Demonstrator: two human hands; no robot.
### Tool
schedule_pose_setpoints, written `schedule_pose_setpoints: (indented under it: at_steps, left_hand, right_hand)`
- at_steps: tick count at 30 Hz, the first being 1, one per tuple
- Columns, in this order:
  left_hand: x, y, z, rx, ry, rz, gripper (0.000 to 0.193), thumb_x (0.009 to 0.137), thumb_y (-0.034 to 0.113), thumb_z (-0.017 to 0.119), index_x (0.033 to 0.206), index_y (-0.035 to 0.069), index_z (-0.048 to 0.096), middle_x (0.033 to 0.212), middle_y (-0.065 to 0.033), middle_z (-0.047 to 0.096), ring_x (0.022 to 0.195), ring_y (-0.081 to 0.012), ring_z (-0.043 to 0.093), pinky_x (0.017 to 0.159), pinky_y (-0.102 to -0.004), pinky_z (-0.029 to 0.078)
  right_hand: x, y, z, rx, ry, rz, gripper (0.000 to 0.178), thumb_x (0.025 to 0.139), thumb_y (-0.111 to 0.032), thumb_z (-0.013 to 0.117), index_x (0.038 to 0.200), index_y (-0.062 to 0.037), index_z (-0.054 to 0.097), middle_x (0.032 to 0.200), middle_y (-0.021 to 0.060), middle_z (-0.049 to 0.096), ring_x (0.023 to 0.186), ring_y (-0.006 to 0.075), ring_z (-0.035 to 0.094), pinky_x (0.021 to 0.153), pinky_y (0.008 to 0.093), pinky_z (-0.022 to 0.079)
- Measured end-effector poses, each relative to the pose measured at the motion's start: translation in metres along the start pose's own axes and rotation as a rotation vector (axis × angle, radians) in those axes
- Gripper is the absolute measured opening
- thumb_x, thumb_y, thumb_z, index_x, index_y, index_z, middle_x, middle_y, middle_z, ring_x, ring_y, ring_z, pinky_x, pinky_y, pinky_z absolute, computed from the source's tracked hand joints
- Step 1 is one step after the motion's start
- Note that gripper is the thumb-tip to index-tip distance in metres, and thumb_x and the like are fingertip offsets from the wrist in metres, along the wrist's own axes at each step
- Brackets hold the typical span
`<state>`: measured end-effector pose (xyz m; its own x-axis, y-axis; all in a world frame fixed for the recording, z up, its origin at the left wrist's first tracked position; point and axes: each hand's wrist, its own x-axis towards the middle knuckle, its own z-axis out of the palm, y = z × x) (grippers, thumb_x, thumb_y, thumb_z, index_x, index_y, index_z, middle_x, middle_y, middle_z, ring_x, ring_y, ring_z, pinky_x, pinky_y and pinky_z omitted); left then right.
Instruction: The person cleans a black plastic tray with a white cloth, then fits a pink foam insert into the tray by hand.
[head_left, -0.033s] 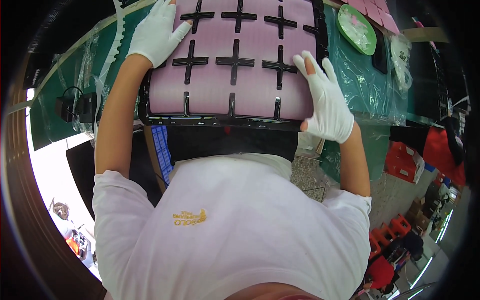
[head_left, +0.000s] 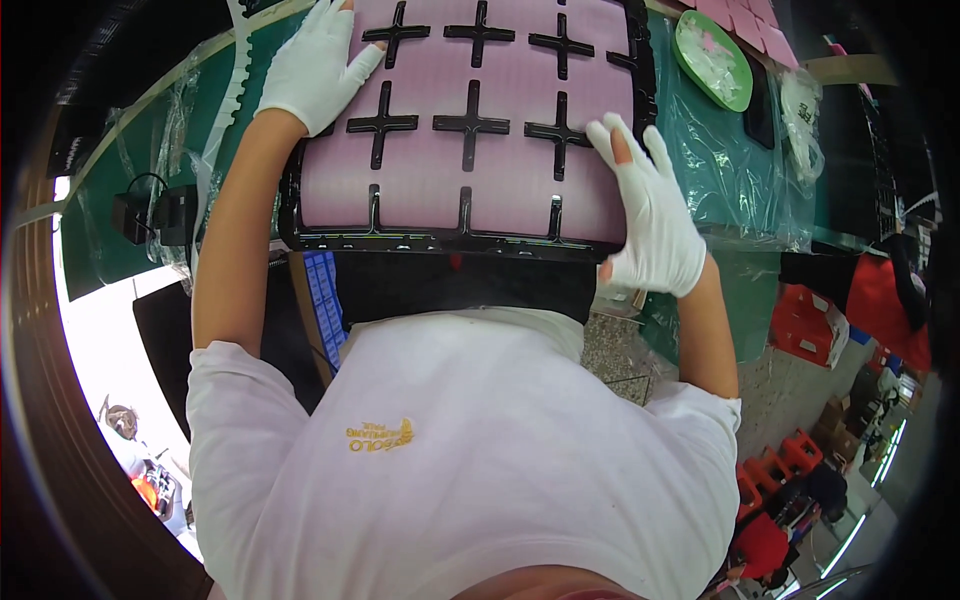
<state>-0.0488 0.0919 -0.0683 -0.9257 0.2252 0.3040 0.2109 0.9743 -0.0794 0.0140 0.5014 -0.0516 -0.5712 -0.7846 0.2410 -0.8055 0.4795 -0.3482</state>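
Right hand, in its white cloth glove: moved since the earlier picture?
Yes, slightly: against the green oval dish, which sits where it did, the white-gloved right hand has shifted a little lower in the picture, toward the person.

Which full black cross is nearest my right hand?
The rightmost full cross in the lower row, beside your right hand; the others lie farther away.

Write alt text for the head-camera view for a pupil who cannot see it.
A person's white-gloved left hand and right hand are at opposite sides of a pink panel with black crosses and a black border, over a green table. A green oval dish of pale pieces sits to the right; the person's white T-shirt fills the lower middle.
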Motion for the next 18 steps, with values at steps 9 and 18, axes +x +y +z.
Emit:
schedule_pose_setpoints:
  at_steps: [9, 18]
  left_hand:
    - [0.000, -0.009, 0.010, -0.046, 0.007, -0.011, 0.069, 0.101, 0.046, 0.053, 0.149, -0.002, 0.040, 0.155, -0.0212, 0.041, 0.147, -0.0337, 0.035, 0.118, -0.0397, 0.034]
    - [0.007, -0.005, 0.013, -0.098, 0.023, -0.065, 0.072, 0.099, 0.046, 0.057, 0.149, -0.004, 0.040, 0.153, -0.0250, 0.043, 0.145, -0.0379, 0.038, 0.117, -0.0403, 0.033]
  right_hand:
    - [-0.009, -0.015, -0.002, -0.035, 0.078, 0.111, 0.156, 0.044, -0.030, 0.097, 0.162, -0.0101, -0.004, 0.149, 0.0197, 0.050, 0.143, 0.0412, 0.040, 0.119, 0.0575, 0.028]
    - [-0.004, 0.019, -0.007, 0.013, 0.103, 0.115, 0.154, 0.043, -0.028, 0.097, 0.163, -0.0111, 0.001, 0.146, 0.0147, 0.055, 0.143, 0.0399, 0.041, 0.118, 0.0565, 0.030]
